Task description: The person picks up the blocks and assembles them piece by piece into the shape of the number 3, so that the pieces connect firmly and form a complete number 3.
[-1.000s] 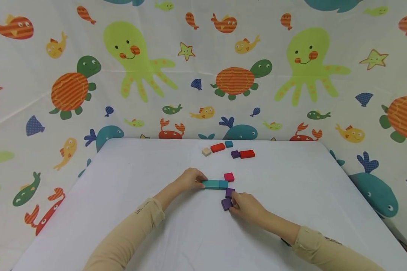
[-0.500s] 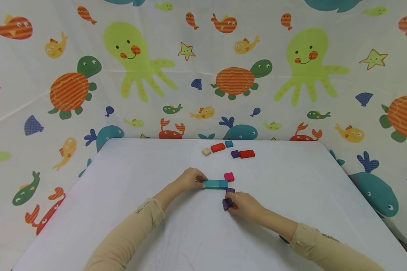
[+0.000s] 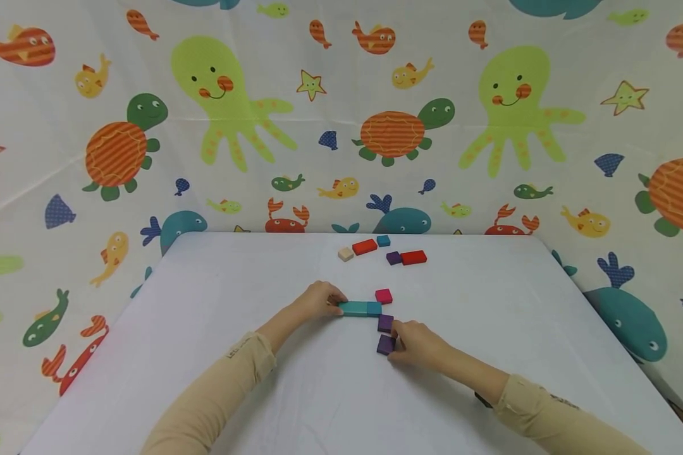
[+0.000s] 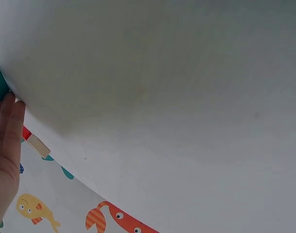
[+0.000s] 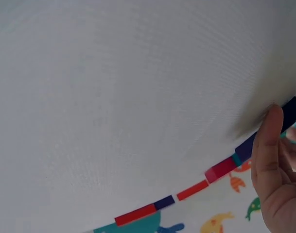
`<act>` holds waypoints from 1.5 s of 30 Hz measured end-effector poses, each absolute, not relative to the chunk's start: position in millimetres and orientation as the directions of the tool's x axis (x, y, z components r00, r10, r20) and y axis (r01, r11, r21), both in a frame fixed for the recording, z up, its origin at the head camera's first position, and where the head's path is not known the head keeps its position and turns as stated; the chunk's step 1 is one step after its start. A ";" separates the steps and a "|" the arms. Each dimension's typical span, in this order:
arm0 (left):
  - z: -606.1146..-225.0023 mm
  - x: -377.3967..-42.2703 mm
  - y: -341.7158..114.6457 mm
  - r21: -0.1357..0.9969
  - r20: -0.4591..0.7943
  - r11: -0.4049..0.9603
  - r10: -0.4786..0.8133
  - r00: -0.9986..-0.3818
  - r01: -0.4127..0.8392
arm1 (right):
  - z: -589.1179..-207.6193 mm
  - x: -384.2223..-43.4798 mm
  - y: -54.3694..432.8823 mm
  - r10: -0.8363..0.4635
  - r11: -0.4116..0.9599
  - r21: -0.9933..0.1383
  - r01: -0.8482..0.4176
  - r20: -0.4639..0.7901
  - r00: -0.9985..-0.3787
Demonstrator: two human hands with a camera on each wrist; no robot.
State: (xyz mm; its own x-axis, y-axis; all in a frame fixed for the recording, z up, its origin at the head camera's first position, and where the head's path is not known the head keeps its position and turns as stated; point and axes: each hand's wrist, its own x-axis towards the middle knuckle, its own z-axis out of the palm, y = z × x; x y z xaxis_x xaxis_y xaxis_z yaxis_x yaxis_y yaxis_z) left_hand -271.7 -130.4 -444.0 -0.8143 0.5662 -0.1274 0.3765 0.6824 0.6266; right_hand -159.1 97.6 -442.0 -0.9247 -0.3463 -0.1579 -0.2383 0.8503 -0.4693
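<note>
My left hand (image 3: 320, 299) holds the left end of a long teal block (image 3: 355, 309) between fingers and thumb; in the left wrist view the fingers (image 4: 14, 124) reach the teal block's end. A short blue block (image 3: 374, 309) sits flush against its right end. Just below lies a purple block (image 3: 385, 323), with a second purple block (image 3: 386, 345) nearer to me, a small gap between them. My right hand (image 3: 420, 346) pinches this nearer purple block from its right side, index finger beyond it and thumb in front. A pinkish-red block (image 3: 384, 296) lies just above the blue one.
Toward the table's back edge are a cream block (image 3: 345, 254), a red block (image 3: 365, 247), a blue block (image 3: 383, 241), a purple block (image 3: 394, 258) and another red block (image 3: 413, 257). Behind the white table (image 3: 250, 272) hangs a cloth (image 3: 330, 95) printed with sea animals.
My right hand turned the nearer purple block, which looked tilted half a second ago; it now lies flat, squarer and slightly right, below the other purple block. My left hand has stayed put.
</note>
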 end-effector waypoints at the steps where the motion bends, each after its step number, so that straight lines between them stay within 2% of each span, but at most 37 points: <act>1: -444.0 -271.6 -130.4 0.626 -0.126 0.682 0.568 -0.813 0.379 | -442.5 -159.2 97.6 -0.347 0.849 -0.469 -0.242 -0.151 -0.926; 7: -443.7 -271.0 -130.4 0.626 -0.130 0.685 0.563 -0.816 0.373 | -444.0 -158.4 96.0 -0.337 0.842 -0.473 -0.259 -0.088 -0.937; 14: -441.3 -271.1 -130.1 0.627 -0.121 0.678 0.571 -0.812 0.383 | -443.4 -158.3 94.2 -0.267 0.857 -0.479 -0.191 -0.097 -0.959; 26: -443.5 -272.1 -131.0 0.604 -0.109 0.683 0.581 -0.807 0.410 | -446.8 -158.8 92.7 -0.285 0.865 -0.448 -0.227 -0.064 -0.956; 45: -443.9 -270.8 -131.8 0.624 -0.131 0.688 0.559 -0.818 0.371 | -446.8 -158.7 89.8 -0.279 0.866 -0.442 -0.232 -0.044 -0.959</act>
